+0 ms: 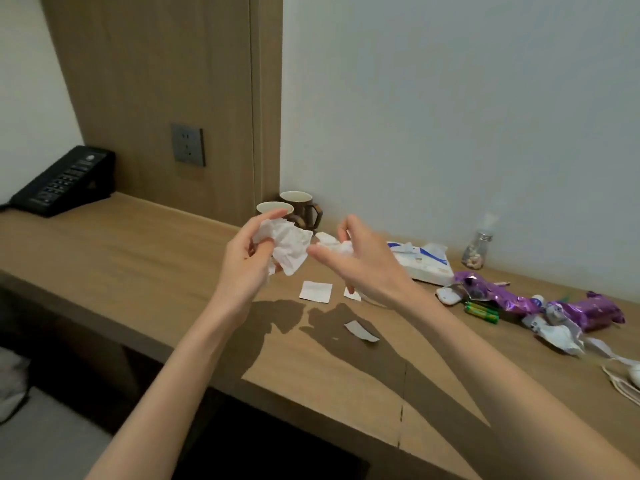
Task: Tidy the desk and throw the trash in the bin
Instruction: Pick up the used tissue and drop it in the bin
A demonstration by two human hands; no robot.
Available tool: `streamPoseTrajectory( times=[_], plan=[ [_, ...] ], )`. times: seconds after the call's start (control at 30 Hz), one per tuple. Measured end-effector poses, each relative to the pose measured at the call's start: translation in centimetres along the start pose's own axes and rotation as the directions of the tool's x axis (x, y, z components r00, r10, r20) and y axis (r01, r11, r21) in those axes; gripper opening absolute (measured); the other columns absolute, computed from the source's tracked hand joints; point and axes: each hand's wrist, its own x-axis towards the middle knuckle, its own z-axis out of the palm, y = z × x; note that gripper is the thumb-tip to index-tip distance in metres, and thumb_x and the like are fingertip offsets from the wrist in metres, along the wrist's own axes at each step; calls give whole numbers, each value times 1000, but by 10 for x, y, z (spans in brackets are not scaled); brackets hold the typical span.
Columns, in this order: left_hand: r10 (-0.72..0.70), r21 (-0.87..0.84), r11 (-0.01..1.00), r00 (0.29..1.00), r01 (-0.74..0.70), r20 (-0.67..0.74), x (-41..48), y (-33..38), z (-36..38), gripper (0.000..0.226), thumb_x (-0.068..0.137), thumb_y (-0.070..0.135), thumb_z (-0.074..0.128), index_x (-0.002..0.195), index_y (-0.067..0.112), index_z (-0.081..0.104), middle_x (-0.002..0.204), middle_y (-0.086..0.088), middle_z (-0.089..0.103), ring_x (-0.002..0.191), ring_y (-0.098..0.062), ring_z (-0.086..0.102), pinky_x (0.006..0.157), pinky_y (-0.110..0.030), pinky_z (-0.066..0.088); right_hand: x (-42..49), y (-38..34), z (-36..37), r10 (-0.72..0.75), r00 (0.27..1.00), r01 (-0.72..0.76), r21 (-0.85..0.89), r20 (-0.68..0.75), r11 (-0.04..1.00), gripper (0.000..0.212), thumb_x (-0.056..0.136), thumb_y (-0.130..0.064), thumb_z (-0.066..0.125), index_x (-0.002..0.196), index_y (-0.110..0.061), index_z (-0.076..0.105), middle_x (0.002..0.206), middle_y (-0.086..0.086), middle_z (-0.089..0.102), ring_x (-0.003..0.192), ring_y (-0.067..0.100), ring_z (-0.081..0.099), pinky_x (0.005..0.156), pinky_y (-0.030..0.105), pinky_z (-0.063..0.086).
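Above the wooden desk point(145, 244) my left hand point(247, 258) holds a crumpled white tissue point(289, 245) between thumb and curled fingers. My right hand point(360, 261) is raised beside it and grips a smaller crumpled white paper wad point(332, 242). Flat white paper scraps lie on the desk below: a square one point(316, 291), one partly hidden under my right hand point(351, 293), and a grey-white strip point(361, 331). Purple wrappers point(540, 301) and a torn white wrapper point(557, 332) lie at the right. No bin is in view.
Two brown mugs point(301, 209) stand by the wall corner. A tissue pack point(422, 261), a small glass jar point(477, 251), green batteries point(482, 311) and a white cable point(623, 379) sit at the right. A black phone point(64, 181) is far left, under a wall socket point(188, 144).
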Motion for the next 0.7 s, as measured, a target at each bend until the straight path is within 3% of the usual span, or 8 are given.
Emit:
streamPoseTrajectory(
  times=[0.13, 0.23, 0.3, 0.4, 0.5, 0.6, 0.7],
  plan=[
    [-23, 100, 995, 1000, 21, 17, -40, 12, -44, 44, 94, 4, 42, 116, 38, 61, 122, 9, 62, 117, -15, 56, 97, -47, 49, -28, -18, 23, -95, 990, 90, 52, 104, 995, 21, 96, -23, 53, 84, -19, 36, 81, -6, 51, 44, 18, 56, 43, 24, 42],
    [-32, 126, 992, 999, 31, 6, -78, 22, -74, 39, 95, 7, 45, 120, 34, 59, 120, 8, 63, 111, -13, 60, 91, -42, 53, -52, -39, 40, -120, 972, 87, 165, 204, 982, 6, 99, -22, 48, 97, -18, 44, 99, -4, 53, 68, 16, 63, 50, 29, 56],
    [-12, 143, 990, 1000, 15, -22, -105, 25, -92, 37, 96, 7, 45, 121, 30, 59, 117, 10, 64, 105, -11, 62, 84, -32, 54, -69, -51, 55, -127, 961, 65, 246, 247, 967, 10, 100, -21, 45, 105, -13, 51, 103, 3, 59, 69, 15, 64, 48, 30, 56],
    [-30, 199, 979, 997, 45, -78, -141, 15, -122, 37, 96, 3, 40, 116, 27, 61, 96, 13, 66, 80, -2, 62, 65, -16, 49, -97, -64, 77, -142, 928, 28, 317, 344, 948, 20, 102, -17, 39, 106, -13, 57, 82, 4, 59, 48, 8, 50, 38, 21, 41],
    [-122, 304, 942, 990, 139, -75, -174, -10, -148, 38, 98, 5, 35, 105, 29, 64, 88, 2, 61, 69, -11, 52, 60, -26, 38, -124, -72, 104, -147, 882, 17, 283, 447, 959, 25, 103, -21, 36, 99, -16, 60, 67, -17, 55, 52, -4, 50, 51, 11, 37],
    [-274, 308, 914, 962, 264, -13, -204, -47, -164, 26, 96, 15, 36, 98, 19, 61, 83, -2, 54, 62, -3, 49, 56, -21, 39, -148, -65, 141, -156, 855, 68, 190, 495, 979, 37, 101, -35, 37, 82, -16, 62, 76, -9, 59, 73, 1, 55, 71, 22, 40],
    [-417, 307, 867, 909, 392, 19, -222, -89, -164, 32, 83, 29, 34, 92, 11, 58, 75, -2, 52, 52, -1, 48, 45, -12, 35, -167, -39, 178, -43, 850, -44, 151, 525, 988, 48, 100, -41, 37, 63, -12, 47, 60, 2, 47, 55, 6, 46, 63, 28, 38]
  ],
)
